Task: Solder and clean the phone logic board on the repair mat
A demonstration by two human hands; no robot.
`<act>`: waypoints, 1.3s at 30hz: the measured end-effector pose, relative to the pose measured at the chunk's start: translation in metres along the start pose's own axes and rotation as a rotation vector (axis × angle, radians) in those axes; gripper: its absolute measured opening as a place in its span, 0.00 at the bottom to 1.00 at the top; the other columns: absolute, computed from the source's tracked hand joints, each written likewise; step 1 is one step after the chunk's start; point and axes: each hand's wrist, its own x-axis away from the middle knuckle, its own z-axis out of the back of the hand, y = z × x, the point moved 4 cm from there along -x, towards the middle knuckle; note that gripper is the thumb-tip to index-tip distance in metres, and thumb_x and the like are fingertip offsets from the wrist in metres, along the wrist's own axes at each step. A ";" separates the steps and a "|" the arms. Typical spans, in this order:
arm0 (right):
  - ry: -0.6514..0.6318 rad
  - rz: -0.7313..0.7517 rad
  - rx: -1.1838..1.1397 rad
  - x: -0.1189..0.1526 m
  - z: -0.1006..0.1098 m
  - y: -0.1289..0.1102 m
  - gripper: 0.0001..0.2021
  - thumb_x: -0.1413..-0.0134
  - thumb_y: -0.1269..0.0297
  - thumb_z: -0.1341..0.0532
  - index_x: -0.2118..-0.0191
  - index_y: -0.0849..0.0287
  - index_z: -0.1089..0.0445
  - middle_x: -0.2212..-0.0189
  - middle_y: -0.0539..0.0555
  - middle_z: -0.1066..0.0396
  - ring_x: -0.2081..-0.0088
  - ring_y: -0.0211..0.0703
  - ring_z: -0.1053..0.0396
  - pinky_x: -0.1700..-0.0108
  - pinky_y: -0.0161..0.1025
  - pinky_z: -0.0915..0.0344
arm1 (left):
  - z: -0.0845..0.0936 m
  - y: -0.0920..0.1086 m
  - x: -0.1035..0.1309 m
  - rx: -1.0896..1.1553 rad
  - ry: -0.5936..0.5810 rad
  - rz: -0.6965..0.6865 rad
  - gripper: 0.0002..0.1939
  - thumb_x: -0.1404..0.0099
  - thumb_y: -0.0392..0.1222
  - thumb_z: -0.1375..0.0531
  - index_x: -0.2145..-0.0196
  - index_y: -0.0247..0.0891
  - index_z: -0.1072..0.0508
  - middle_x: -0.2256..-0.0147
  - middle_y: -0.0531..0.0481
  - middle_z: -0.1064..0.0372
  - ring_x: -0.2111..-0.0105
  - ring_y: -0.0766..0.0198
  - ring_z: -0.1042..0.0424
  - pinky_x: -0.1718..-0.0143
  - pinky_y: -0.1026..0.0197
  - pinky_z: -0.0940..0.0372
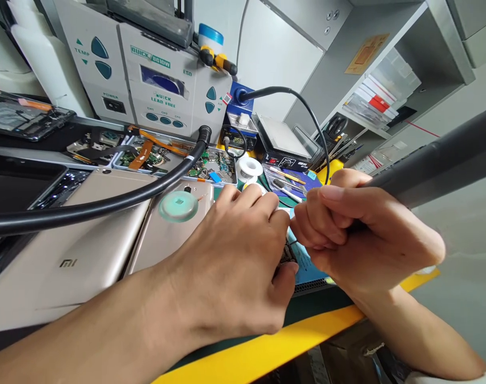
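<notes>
My left hand (246, 256) is curled low over the bench, knuckles up, with the thumb bent at the near side of a small circuit board (288, 255). Most of that board is hidden beneath the fingers. Close beside it, my right hand (355, 229) is wrapped around a tool with a thick dark cylindrical handle (430, 168), which rises to the upper right. A thin tip (293, 243) points from the right fingers towards the board; the tool's exact kind does not show. Under both hands lies a blue mat (307, 269).
Gold phone back covers (86, 224) lie at left, one bearing a green disc (178, 206). A thick black hose (146, 200) crosses them from the hot air station (158, 80). Behind are a tray of boards (170, 173), a solder spool (249, 168) and a black cable (307, 101).
</notes>
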 end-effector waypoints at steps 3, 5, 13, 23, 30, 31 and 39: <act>-0.044 -0.015 -0.024 0.000 -0.001 0.000 0.24 0.62 0.69 0.27 0.88 0.55 0.46 0.92 0.42 0.50 0.89 0.30 0.54 0.88 0.34 0.56 | 0.000 -0.001 -0.001 -0.009 0.003 0.000 0.09 0.35 0.47 0.41 0.65 0.39 0.28 0.63 0.46 0.33 0.61 0.49 0.36 0.60 0.43 0.41; -0.047 -0.021 -0.006 0.000 -0.001 0.001 0.25 0.61 0.69 0.27 0.88 0.55 0.46 0.92 0.42 0.51 0.90 0.30 0.54 0.88 0.34 0.55 | 0.000 -0.001 -0.001 -0.009 0.001 0.003 0.09 0.35 0.47 0.41 0.65 0.39 0.28 0.63 0.46 0.33 0.61 0.49 0.36 0.60 0.43 0.41; 0.000 0.002 0.044 -0.002 -0.001 0.000 0.25 0.56 0.71 0.29 0.88 0.54 0.47 0.93 0.41 0.51 0.90 0.31 0.56 0.89 0.35 0.57 | 0.001 0.001 0.000 -0.001 -0.024 0.001 0.09 0.35 0.46 0.42 0.65 0.38 0.28 0.62 0.44 0.32 0.61 0.48 0.36 0.60 0.42 0.40; -0.002 0.008 0.046 0.000 0.002 0.000 0.25 0.56 0.72 0.30 0.88 0.54 0.47 0.92 0.41 0.50 0.90 0.31 0.55 0.88 0.35 0.55 | 0.000 0.000 -0.002 0.009 -0.015 0.001 0.09 0.35 0.47 0.41 0.65 0.39 0.29 0.63 0.45 0.33 0.61 0.49 0.36 0.60 0.43 0.41; 0.004 0.004 0.039 -0.003 0.000 0.001 0.24 0.57 0.73 0.32 0.88 0.54 0.47 0.92 0.41 0.51 0.90 0.31 0.55 0.88 0.35 0.56 | 0.001 0.001 0.000 -0.003 -0.012 -0.003 0.09 0.35 0.47 0.41 0.66 0.39 0.29 0.63 0.45 0.33 0.61 0.49 0.36 0.60 0.43 0.40; 0.005 0.001 0.039 -0.002 0.000 0.001 0.23 0.57 0.74 0.33 0.88 0.54 0.48 0.92 0.42 0.51 0.90 0.31 0.55 0.88 0.35 0.56 | 0.002 0.000 0.000 -0.002 -0.013 -0.001 0.09 0.35 0.47 0.41 0.65 0.39 0.29 0.63 0.45 0.33 0.61 0.49 0.36 0.60 0.43 0.40; 0.004 0.017 0.040 0.000 0.000 0.001 0.23 0.55 0.74 0.33 0.88 0.54 0.46 0.92 0.42 0.51 0.90 0.32 0.55 0.88 0.36 0.57 | 0.001 0.000 -0.001 0.003 -0.025 0.008 0.09 0.35 0.47 0.41 0.65 0.39 0.29 0.62 0.44 0.32 0.60 0.48 0.35 0.60 0.42 0.39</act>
